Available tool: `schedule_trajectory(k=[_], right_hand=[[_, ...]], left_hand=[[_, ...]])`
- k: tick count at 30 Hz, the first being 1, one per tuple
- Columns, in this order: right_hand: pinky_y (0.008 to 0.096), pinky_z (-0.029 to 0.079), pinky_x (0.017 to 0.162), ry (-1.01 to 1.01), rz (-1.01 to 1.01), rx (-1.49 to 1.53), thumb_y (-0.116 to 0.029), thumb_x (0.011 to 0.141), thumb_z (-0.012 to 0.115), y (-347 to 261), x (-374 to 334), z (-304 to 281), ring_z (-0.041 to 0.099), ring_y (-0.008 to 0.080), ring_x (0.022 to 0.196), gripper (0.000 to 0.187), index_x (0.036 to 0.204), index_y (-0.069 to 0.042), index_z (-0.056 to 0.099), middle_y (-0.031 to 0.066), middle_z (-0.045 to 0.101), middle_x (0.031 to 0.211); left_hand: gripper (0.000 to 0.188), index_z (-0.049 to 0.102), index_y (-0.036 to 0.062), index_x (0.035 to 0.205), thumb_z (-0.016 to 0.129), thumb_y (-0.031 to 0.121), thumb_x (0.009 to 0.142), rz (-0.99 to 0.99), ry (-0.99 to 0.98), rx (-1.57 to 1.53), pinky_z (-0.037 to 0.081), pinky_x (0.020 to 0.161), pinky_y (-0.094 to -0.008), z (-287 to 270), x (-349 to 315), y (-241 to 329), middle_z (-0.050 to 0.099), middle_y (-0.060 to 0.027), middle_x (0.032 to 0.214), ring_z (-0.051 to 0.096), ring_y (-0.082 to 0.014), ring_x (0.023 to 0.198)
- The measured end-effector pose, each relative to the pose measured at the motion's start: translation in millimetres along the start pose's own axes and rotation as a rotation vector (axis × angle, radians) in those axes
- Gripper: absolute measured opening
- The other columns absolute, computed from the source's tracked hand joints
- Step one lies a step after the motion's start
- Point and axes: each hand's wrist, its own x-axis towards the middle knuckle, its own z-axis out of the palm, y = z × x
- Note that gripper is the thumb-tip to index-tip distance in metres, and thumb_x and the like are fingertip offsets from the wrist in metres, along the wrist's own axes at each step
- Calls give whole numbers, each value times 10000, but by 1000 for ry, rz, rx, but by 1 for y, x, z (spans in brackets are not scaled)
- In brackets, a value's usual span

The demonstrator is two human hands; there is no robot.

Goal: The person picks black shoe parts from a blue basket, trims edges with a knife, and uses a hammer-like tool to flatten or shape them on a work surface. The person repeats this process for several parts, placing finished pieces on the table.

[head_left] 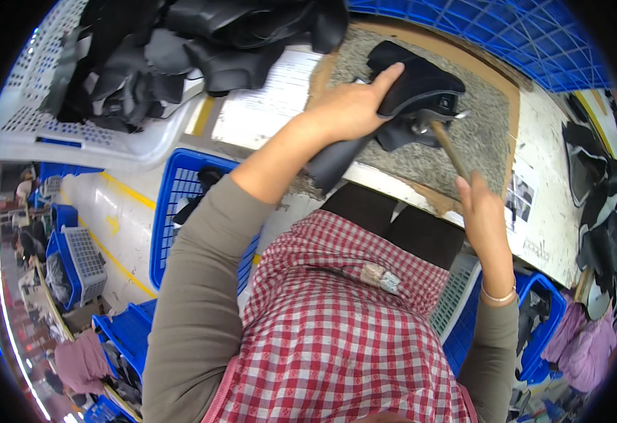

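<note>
One black shoe upper (416, 90) is pressed down on a grey stone slab (478, 134) at the workbench, gripped by the left hand (354, 106) with fingers curled over its edge. A hammer (441, 137) is clasped by its wooden handle in the right hand (479, 204), its head at the upper. Black leather pieces are heaped in a white basket (55, 120); blue crates (174, 204) are seen below.

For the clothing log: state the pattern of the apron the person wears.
The apron is red-and-white checked, seen best in the head view.
</note>
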Motion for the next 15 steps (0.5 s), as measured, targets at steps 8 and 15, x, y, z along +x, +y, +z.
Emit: schedule_trajectory(k=[8, 15], right_hand=[[534, 493, 647, -103, -253, 218, -316, 1060, 571, -12, -23, 8, 656, 499, 751, 380, 1179, 43, 605, 307, 634, 762], [426, 475, 624, -178, -2, 447, -341, 1085, 533, 27, -55, -26, 607, 360, 662, 390, 1076, 46, 582, 200, 581, 687]], left_hand=[[917, 231, 325, 1631, 638, 69, 849, -263, 90, 31, 541, 894, -523, -55, -97, 46, 676, -238, 1267, 692, -462, 980], [824, 405, 116, 1555, 795, 181, 832, -687, -294, 686, 498, 1036, -468, -179, -283, 34, 600, -212, 1386, 591, -410, 1252]])
